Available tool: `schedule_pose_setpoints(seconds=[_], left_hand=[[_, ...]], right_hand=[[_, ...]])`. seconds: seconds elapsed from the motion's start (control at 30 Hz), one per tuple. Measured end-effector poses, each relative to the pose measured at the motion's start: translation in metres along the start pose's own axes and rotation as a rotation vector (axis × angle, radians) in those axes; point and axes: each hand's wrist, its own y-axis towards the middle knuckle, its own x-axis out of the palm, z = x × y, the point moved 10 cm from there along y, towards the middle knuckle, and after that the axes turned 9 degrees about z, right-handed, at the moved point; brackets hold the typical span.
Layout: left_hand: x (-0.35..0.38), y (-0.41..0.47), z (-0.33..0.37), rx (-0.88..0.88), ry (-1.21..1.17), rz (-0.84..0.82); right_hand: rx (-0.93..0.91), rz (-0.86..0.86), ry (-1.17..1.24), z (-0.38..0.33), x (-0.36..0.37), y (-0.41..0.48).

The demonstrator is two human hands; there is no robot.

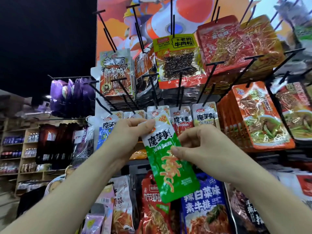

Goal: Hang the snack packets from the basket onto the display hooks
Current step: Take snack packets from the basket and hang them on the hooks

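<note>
**Head view.** A slim green-and-white foil snack packet with orange print is held up, tilted, in front of the display rack. It lies across a row of matching white-topped packets that hang from black wire hooks. The basket is out of view.

**Grip.** The left hand pinches the packet's upper left corner between thumb and fingers. The right hand pinches its right edge near mid-height, with the thumb flat on the printed face. Both grips are narrow and hold the packet.

**Position.** The packet's top edge sits just beneath the tip of one hook. It cannot be told whether the hang hole has met the wire.

**Handling (judged).**
- The packet looks light, thin and pliable, and its glossy film is likely to slide under a loose pinch.
- The contents seem soft, so a firm squeeze should do little harm.
- The best hold is probably on the flat sealed header beside the hang hole, which keeps that strip taut.
- A second hold lower down would stop the body swinging.
</note>
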Motion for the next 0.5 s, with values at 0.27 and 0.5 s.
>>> schedule_pose_setpoints(seconds=[0.27,0.5], left_hand=[[-0.059,0.016,0.013,0.087,-0.049,0.204],[-0.023,0.038,0.074,0.404,0.117,0.197]], right_hand=[[-0.04,0.058,-0.046,0.007,-0.009,-0.004],[-0.034,0.052,0.194,-0.006,-0.004,0.024]])
